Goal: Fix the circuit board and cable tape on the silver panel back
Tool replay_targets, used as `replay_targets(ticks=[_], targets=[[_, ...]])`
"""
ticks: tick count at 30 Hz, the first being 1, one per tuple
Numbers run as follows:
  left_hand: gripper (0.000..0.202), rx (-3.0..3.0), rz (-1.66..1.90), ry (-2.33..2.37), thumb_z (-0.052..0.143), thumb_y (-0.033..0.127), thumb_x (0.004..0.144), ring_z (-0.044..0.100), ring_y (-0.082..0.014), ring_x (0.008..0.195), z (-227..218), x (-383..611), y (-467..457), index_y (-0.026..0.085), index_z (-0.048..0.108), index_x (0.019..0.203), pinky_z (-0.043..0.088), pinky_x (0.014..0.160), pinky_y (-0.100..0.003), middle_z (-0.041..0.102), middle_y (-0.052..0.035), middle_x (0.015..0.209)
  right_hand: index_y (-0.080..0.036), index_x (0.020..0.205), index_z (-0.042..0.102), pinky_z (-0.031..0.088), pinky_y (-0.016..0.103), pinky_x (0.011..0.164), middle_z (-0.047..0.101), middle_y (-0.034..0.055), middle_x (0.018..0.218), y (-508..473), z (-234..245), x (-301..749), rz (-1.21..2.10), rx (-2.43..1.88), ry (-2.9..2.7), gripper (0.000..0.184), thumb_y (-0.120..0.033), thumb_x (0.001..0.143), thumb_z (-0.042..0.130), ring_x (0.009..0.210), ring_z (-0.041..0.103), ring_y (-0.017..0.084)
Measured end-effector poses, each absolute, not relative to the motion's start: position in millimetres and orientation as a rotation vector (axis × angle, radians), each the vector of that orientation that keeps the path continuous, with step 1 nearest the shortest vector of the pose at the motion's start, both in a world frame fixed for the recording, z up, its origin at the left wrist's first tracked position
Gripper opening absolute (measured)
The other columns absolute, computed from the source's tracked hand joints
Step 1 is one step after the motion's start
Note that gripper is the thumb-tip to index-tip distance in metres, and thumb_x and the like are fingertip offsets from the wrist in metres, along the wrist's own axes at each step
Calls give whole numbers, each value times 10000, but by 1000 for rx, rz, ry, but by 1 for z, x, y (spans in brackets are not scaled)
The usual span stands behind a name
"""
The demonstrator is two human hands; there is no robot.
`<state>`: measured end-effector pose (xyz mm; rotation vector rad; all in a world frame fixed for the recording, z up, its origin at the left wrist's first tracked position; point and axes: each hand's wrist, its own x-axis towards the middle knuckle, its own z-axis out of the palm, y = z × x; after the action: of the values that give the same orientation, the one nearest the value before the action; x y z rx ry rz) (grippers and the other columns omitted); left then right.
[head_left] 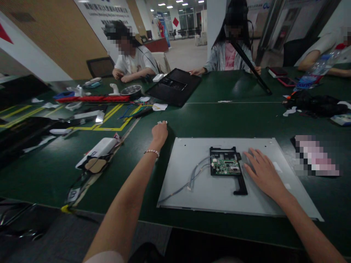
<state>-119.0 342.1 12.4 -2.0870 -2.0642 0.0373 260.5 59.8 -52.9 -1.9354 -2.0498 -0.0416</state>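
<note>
A grey metal panel (pixel 219 197) lies flat on the green table (pixel 214 117) in front of me. A green circuit board in a black frame (pixel 227 166) sits on the panel, with thin pale cables (pixel 194 177) running off to its left. My right hand (pixel 263 171) rests flat on the panel just right of the board, fingers spread. My left hand (pixel 159 132) reaches past the panel's far left corner, fingers closed on a small white object (pixel 161 122) on the table. A bead bracelet circles that wrist.
A black monitor shell (pixel 175 86) lies further back. Tools, coloured wires (pixel 134 109), a metal bowl (pixel 131 90) and a red bar (pixel 93 98) clutter the left. A white device (pixel 95 151) lies near left. Three people sit opposite. Black cloth (pixel 318 104) and a bottle (pixel 315 73) are at right.
</note>
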Motion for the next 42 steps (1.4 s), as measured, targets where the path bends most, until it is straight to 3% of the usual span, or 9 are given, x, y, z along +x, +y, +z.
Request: replay_targets(ticks=[6, 14, 25, 33, 42], targets=[[333, -2017, 53, -2100, 470, 296, 954, 666, -309, 1029, 18, -102, 363, 72, 671, 1096, 522, 833, -353, 693, -221, 1065, -167, 1410, 483, 348, 558, 1094, 439, 156, 1494, 61, -52, 260, -52, -1942, -2050, 527, -433, 974, 355, 1405, 338, 348], [341, -2018, 126, -2060, 415, 30, 898, 683, -331, 1021, 26, -90, 382, 12, 724, 1040, 534, 789, -366, 707, -272, 974, -170, 1412, 482, 347, 554, 1097, 436, 157, 1496, 61, -46, 258, -38, -1945, -2059, 516, -422, 979, 356, 1412, 329, 343], [294, -2147, 139, -1918, 489, 197, 932, 695, -321, 987, 40, -89, 358, 73, 754, 958, 533, 758, -340, 716, -239, 828, -204, 1417, 471, 355, 565, 1083, 436, 141, 1499, 61, -45, 258, -36, -1943, -2043, 503, -417, 981, 341, 1414, 329, 337], [325, -2216, 186, -1861, 404, 35, 910, 679, -334, 1031, 28, -100, 338, 32, 720, 987, 539, 821, -392, 709, -257, 966, -174, 1414, 480, 337, 546, 1100, 440, 154, 1492, 60, -47, 258, -48, -1944, -2059, 518, -420, 977, 351, 1405, 332, 343], [320, -2325, 230, -1735, 356, 46, 942, 678, -301, 1023, 21, -106, 292, 60, 659, 1044, 541, 821, -363, 692, -213, 1020, -179, 1399, 488, 362, 550, 1080, 449, 154, 1481, 58, -51, 260, -76, -1921, -2057, 515, -430, 979, 327, 1397, 345, 348]])
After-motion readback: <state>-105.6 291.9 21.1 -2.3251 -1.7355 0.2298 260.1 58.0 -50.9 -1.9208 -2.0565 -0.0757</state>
